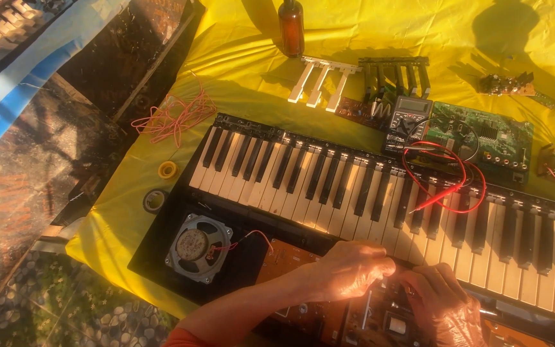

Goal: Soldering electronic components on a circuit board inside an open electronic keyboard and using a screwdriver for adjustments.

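- Left hand (354,270): fingers curled downward, fingertips pressed together on a small part at the near edge of the keyboard (380,193); the part itself is too small to identify, and whether it is pinched or only touched cannot be told.
- Right hand (444,302): fingers bent, grip resting on the brown circuit board (290,257) with its control panel section, just beside the left hand; whether it clasps anything cannot be told.
- Keyboard: 1, opened, top cover off, black and white keys exposed, lying diagonally across the counter (239,58) covered in yellow sheeting.
- Loudspeaker (198,248): 1, round cone in a square metal frame, on the black base left of the brown circuit board, joined to it by a thin red wire.
- Multimeter (407,122): 1, dark, lying behind the keys; its red test leads (448,177) loop over the keys.
- Green circuit board (483,135): 1, just right of the multimeter.
- Loose key groups: 2, 1 white (319,80) and 1 black (396,74), side by side behind the keyboard.
- Brown bottle (291,27): 1, upright at the far edge.
- Tape rolls: 2, 1 yellow (167,169) and 1 dark (155,200), left of the keyboard.
- Pink wire tangle (175,115): 1, at the left border of the sheeting.
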